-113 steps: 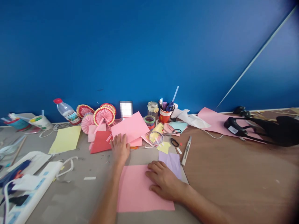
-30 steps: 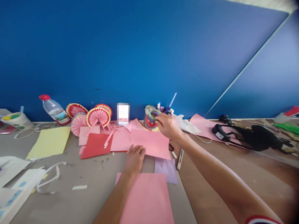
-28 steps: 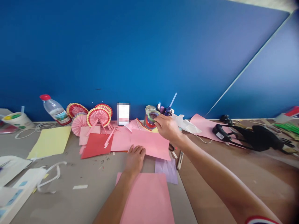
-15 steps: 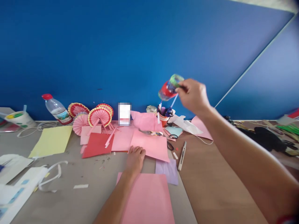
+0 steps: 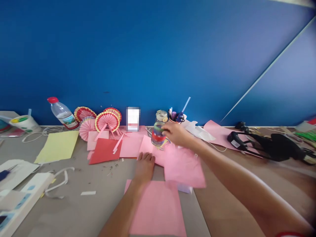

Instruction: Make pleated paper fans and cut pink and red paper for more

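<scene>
My left hand [image 5: 144,164] rests fingers down on the near edge of a pink paper sheet [image 5: 149,146], holding nothing. Another pink sheet [image 5: 156,209] lies flat, partly under my left forearm. My right hand [image 5: 175,132] is closed at the side of a clear cylindrical container [image 5: 158,134] with red, green and blue bands, upright over the papers. A pale, round lid-like top [image 5: 161,115] shows just above and behind it. Below my right wrist is a blurred pink sheet [image 5: 184,166]; whether it touches the desk I cannot tell.
Paper fans [image 5: 107,121], a red-capped bottle [image 5: 64,115] and yellow paper [image 5: 58,144] are at the left. A pen cup [image 5: 173,120] stands at the back. Black straps [image 5: 269,146] lie right, a power strip [image 5: 27,200] at the lower left.
My right hand has brought the container down and left from the air to the papers. A pink sheet has shifted right and nearer, covering the cutter and scissors area. My left hand stays put.
</scene>
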A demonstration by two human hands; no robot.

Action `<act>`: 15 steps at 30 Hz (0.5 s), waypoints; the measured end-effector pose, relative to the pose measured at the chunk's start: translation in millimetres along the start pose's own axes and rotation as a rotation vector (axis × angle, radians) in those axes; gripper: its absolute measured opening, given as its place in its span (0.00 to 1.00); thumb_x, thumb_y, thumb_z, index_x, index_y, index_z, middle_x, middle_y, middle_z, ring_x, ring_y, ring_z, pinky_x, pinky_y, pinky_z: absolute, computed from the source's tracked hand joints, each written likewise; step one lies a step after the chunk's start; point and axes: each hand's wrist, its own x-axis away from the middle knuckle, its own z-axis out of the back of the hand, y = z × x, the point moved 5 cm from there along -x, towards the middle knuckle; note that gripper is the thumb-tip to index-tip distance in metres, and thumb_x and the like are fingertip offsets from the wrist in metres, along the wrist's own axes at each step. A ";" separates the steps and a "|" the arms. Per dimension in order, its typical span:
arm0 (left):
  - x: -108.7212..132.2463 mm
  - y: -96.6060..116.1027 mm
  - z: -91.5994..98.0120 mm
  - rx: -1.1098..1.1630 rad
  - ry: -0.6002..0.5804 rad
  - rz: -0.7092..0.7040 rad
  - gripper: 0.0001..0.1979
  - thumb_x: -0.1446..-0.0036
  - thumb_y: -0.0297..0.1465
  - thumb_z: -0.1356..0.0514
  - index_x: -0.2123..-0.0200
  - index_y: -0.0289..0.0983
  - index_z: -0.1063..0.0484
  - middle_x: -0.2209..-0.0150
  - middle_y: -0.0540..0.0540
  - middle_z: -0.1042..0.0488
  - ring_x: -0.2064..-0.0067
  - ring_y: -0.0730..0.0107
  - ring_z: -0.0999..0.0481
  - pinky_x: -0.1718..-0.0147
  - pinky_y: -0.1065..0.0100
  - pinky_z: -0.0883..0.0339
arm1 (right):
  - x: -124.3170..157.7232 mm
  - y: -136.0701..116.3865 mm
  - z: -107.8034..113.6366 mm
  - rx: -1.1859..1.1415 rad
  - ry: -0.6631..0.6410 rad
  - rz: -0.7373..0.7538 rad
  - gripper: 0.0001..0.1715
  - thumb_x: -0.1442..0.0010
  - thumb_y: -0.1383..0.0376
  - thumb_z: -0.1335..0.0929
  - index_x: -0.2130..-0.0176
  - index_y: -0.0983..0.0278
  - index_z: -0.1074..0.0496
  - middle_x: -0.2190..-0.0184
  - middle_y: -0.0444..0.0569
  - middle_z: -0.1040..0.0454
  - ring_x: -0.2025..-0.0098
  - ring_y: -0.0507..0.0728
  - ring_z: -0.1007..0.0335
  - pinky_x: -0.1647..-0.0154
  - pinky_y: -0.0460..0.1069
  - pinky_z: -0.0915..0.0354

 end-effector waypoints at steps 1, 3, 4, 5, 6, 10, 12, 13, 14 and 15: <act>-0.2 -0.3 -0.4 0.002 -0.008 0.000 0.14 0.47 0.21 0.47 0.59 0.39 0.28 0.54 0.41 0.25 0.48 0.58 0.30 0.45 0.52 0.44 | 4.0 1.0 -20.9 0.058 -0.061 0.024 0.12 0.42 0.73 0.38 0.65 0.65 0.26 0.66 0.49 0.25 0.64 0.54 0.31 0.63 0.46 0.39; -0.8 -1.5 -2.2 0.013 -0.027 0.005 0.14 0.47 0.24 0.45 0.58 0.38 0.28 0.52 0.39 0.25 0.48 0.56 0.30 0.45 0.51 0.44 | 8.6 8.0 -50.4 0.156 -0.170 0.042 0.11 0.41 0.72 0.38 0.64 0.66 0.27 0.64 0.52 0.24 0.62 0.55 0.30 0.61 0.47 0.39; -1.2 -2.3 -3.3 0.019 -0.037 0.007 0.14 0.48 0.25 0.44 0.57 0.38 0.29 0.52 0.39 0.26 0.47 0.56 0.30 0.44 0.50 0.45 | 8.8 12.9 -57.7 0.174 -0.187 0.031 0.12 0.41 0.72 0.38 0.63 0.66 0.27 0.63 0.52 0.24 0.62 0.55 0.29 0.60 0.47 0.39; -1.6 -3.2 -4.2 0.025 -0.044 0.012 0.14 0.49 0.26 0.43 0.57 0.38 0.29 0.51 0.38 0.26 0.47 0.55 0.30 0.44 0.49 0.46 | 7.9 17.5 -61.3 0.183 -0.189 0.021 0.12 0.40 0.72 0.39 0.62 0.65 0.27 0.63 0.52 0.24 0.61 0.55 0.29 0.59 0.47 0.39; -1.9 -3.9 -4.9 0.030 -0.050 0.016 0.14 0.49 0.26 0.43 0.57 0.37 0.29 0.51 0.38 0.26 0.46 0.55 0.30 0.43 0.49 0.47 | 6.2 21.3 -62.2 0.185 -0.181 0.010 0.13 0.40 0.71 0.39 0.61 0.65 0.27 0.61 0.52 0.24 0.60 0.56 0.29 0.59 0.47 0.39; -2.0 -4.6 -5.0 0.050 -0.072 0.029 0.16 0.50 0.27 0.43 0.56 0.37 0.30 0.49 0.38 0.27 0.44 0.54 0.32 0.40 0.44 0.54 | -3.5 24.2 -61.4 0.224 -0.167 0.006 0.15 0.39 0.70 0.41 0.58 0.65 0.27 0.58 0.53 0.25 0.57 0.57 0.29 0.58 0.48 0.38; -1.5 -4.4 -4.6 0.054 -0.092 0.032 0.17 0.51 0.28 0.42 0.55 0.38 0.30 0.49 0.38 0.28 0.43 0.53 0.34 0.39 0.41 0.58 | -8.5 18.4 -65.7 0.237 -0.194 0.033 0.14 0.39 0.70 0.40 0.59 0.65 0.27 0.58 0.53 0.24 0.58 0.57 0.29 0.59 0.48 0.38; -1.3 -4.3 -4.5 0.050 -0.100 0.035 0.18 0.52 0.28 0.42 0.54 0.38 0.30 0.48 0.38 0.28 0.42 0.51 0.35 0.39 0.39 0.60 | -11.1 14.6 -68.7 0.236 -0.209 0.050 0.14 0.39 0.70 0.39 0.59 0.64 0.27 0.58 0.53 0.24 0.58 0.58 0.28 0.59 0.48 0.38; -1.1 -4.2 -4.3 0.044 -0.107 0.033 0.20 0.53 0.28 0.42 0.53 0.39 0.31 0.48 0.38 0.29 0.42 0.49 0.36 0.40 0.38 0.62 | -14.1 11.1 -71.6 0.230 -0.220 0.066 0.14 0.40 0.70 0.39 0.58 0.64 0.27 0.58 0.52 0.24 0.58 0.58 0.28 0.59 0.49 0.38; -1.0 -3.9 -4.2 0.040 -0.112 0.029 0.23 0.54 0.28 0.41 0.52 0.39 0.31 0.47 0.38 0.29 0.41 0.47 0.37 0.40 0.37 0.62 | -17.4 8.0 -74.2 0.226 -0.229 0.078 0.14 0.41 0.71 0.39 0.58 0.63 0.27 0.58 0.52 0.24 0.58 0.58 0.28 0.59 0.49 0.38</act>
